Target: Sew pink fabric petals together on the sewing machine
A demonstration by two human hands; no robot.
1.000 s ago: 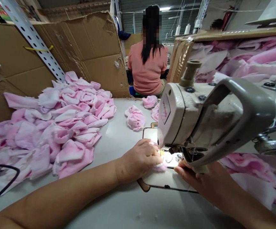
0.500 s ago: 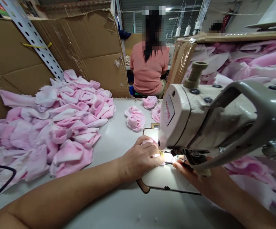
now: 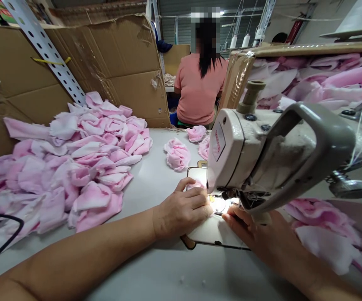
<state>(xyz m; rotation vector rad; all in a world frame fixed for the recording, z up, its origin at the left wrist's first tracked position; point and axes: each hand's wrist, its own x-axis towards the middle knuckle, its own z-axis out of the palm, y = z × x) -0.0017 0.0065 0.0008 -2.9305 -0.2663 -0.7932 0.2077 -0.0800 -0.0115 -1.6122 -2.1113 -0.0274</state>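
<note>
The sewing machine (image 3: 231, 146) stands at the right, its lamp lighting the needle area. Left of the needle, my left hand (image 3: 183, 211) is closed round a small gathered piece of pink fabric (image 3: 196, 184), most of which its fingers cover. My right hand (image 3: 262, 234) reaches in from the right, partly behind the machine head. Its thumb and fingers are pressed together at the bright metal plate by the needle, close to a thin dark edge. What they hold, if anything, I cannot make out.
A large heap of pink and white fabric pieces (image 3: 89, 167) covers the table's left. Several gathered pink pieces (image 3: 177, 154) lie behind the plate. More fabric (image 3: 325, 234) lies right. Cardboard (image 3: 130, 75) walls the back; a person in a salmon shirt (image 3: 199, 90) sits beyond.
My right hand has shifted slightly left, its fingertips nearer the left hand. The left hand stays on the pink piece. The camera view has shifted slightly; the seated person leans right.
</note>
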